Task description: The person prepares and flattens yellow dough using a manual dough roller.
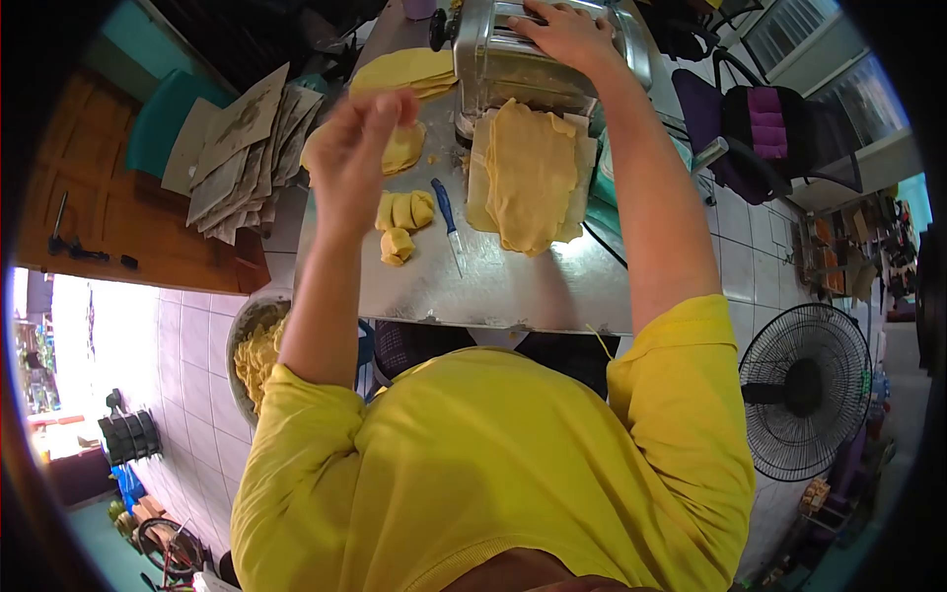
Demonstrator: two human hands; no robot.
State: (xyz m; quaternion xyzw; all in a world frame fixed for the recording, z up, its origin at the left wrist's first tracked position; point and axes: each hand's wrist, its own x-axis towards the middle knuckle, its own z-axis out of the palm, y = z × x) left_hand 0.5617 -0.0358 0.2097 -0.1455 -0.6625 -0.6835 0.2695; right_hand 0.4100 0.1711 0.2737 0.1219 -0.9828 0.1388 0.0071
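My left hand (360, 148) is raised over the left part of the metal table, smeared by motion; whether it holds anything cannot be made out. Beneath and beside it lie flat yellow dough sheets (409, 71) and several dough pieces (404, 210). My right hand (567, 37) rests with fingers spread on top of the metal roller machine (513, 69). In front of the machine, a stack of dough sheets (533, 178) lies on a pale board or sheet. A blue-handled knife (444, 209) lies between the dough pieces and the stack.
Stacked flat sheets (242, 158) stand left of the metal table (395, 296). A bowl of yellow dough (258, 355) is low at the left. A teal container (612, 187) is right of the stack. A fan (804, 390) and a chair (760, 128) stand at the right.
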